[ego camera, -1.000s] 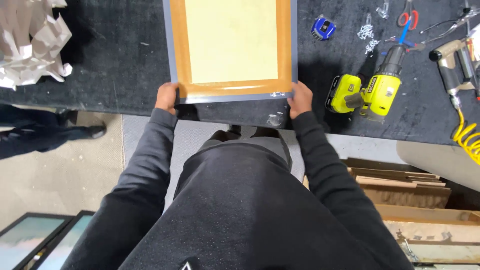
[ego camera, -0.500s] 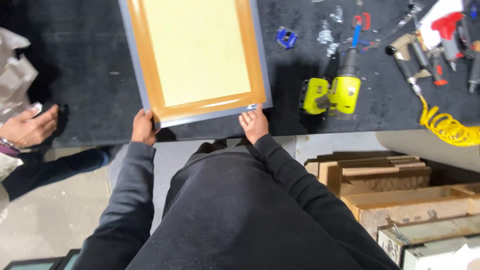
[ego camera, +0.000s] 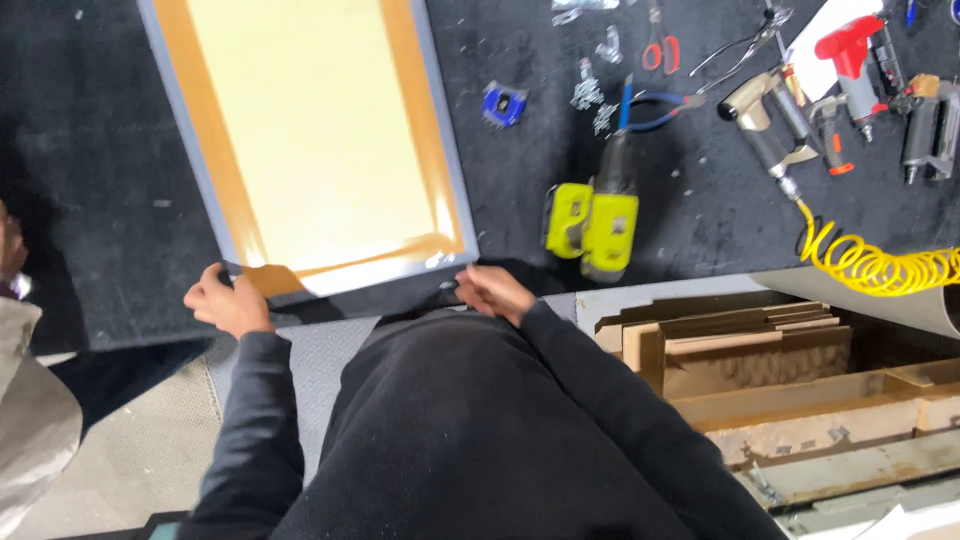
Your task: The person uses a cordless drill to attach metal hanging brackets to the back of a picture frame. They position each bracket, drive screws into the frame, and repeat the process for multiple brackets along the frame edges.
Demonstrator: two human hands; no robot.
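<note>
- On the black felt-covered workbench: large grey-edged rectangular frame with orange border and pale yellow centre, lying flat, tilted.
- Left hand grasps its near-left corner.
- Right hand grips its near-right corner.
- Frame rests down; both hands not yet released.
- Yellow cordless drill lies just beside.

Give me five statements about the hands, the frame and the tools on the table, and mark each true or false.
1. The left hand grips the near left corner of the frame. True.
2. The right hand holds the yellow drill. False: it is at the frame's near right corner; the drill lies untouched beside it.
3. The frame lies on a dark table. True.
4. The red-handled scissors lie on top of the frame. False: they lie on the table, right of it.
5. A coiled yellow hose lies at the table's right. True.
</note>
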